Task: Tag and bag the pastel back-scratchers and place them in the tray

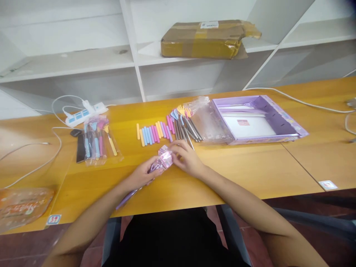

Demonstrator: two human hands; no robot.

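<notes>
My left hand (143,172) is wrapped round a purple back scratcher in a clear plastic bag (164,158). Its purple handle (126,200) points down toward the table's front edge. At the bag's upper end, the fingers of my right hand (185,158) pinch the crinkled, shiny plastic. Just beyond my hands lies a row of yellow, blue, pink and purple handle sleeves (152,133). To their right is a pile of metal back-scratcher rods (191,128) with coloured claw heads (180,110).
A purple open box (299,129) stands at the right, beside loose clear bags (207,124). At the left lie bagged back scratchers (96,142), a dark phone-like slab (80,148), a white power strip (86,113) and an orange packet (25,207). A taped carton (200,40) sits on the shelf.
</notes>
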